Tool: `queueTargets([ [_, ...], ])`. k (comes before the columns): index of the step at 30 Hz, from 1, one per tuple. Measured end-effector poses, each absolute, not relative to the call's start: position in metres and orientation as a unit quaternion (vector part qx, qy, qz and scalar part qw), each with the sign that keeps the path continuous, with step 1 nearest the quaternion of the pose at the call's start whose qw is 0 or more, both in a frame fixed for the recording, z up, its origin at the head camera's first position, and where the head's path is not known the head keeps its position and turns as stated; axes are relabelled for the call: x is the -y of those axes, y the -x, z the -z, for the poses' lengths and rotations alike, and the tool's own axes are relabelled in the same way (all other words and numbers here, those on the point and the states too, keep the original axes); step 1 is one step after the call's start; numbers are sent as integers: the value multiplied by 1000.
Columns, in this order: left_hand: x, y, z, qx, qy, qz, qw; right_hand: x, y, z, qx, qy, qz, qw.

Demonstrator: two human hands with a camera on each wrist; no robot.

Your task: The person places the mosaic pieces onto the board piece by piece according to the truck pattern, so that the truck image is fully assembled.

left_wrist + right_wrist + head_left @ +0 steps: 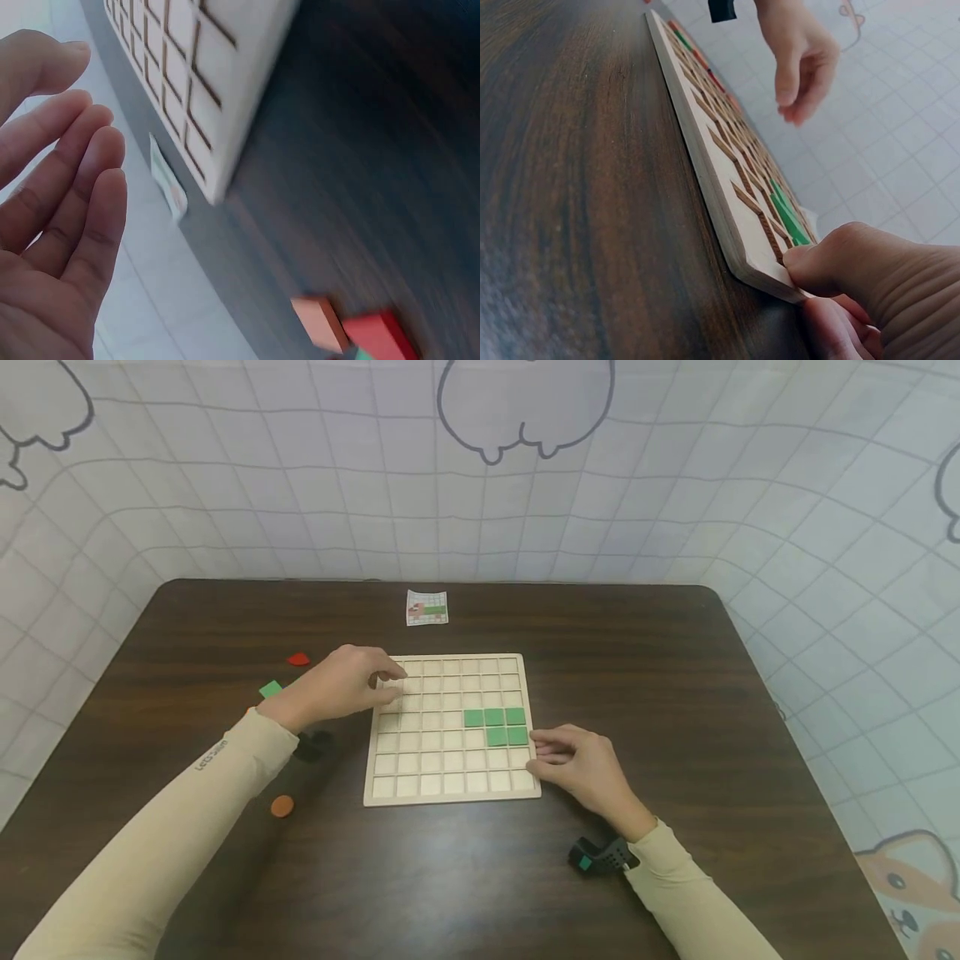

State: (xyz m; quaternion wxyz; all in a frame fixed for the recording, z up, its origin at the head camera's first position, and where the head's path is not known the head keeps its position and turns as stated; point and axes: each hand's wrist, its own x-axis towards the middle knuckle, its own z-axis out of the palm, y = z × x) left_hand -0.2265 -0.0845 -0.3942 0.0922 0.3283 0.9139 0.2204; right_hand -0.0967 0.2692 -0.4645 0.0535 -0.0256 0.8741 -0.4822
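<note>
A pale wooden grid board (431, 743) lies on the dark table, with several green square tiles (494, 717) set in cells at its right side. My left hand (348, 681) hovers over the board's left part. In the left wrist view its fingers are loosely bent, thumb apart, with nothing between them. My right hand (581, 764) grips the board's right edge. The right wrist view shows the thumb (817, 266) on top of the rim near the corner and the other fingers at the side below it.
Left of the board lie a red piece (298, 659), a green piece (271, 689) and a round orange disc (282, 807), others partly hidden by the left arm. A small printed card (427, 608) with a coloured grid picture lies behind the board. A patterned cloth (360, 485) hangs behind the table.
</note>
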Motion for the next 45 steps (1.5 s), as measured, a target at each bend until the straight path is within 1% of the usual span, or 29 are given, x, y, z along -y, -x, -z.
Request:
queueTargets([
  [5, 107, 230, 388, -920, -305, -234, 80, -270, 96, 463, -877, 14, 478, 57],
  [12, 145, 230, 382, -935, -229, -259, 76, -267, 97, 463, -875, 16, 480, 59],
  [16, 166, 231, 384, -941, -207, -259, 67, -266, 97, 463, -874, 15, 483, 58],
  [27, 213, 232, 399, -950, -144, -260, 92, -266, 96, 461, -876, 17, 478, 56],
  [32, 228, 233, 407, -952, -133, -259, 98, -267, 97, 460, -878, 17, 476, 57],
  [39, 243, 231, 421, -953, -114, -252, 120, -267, 97, 461, -878, 19, 476, 54],
  [45, 247, 229, 426, -957, -112, -240, 117, -267, 98, 461, -878, 19, 476, 53],
])
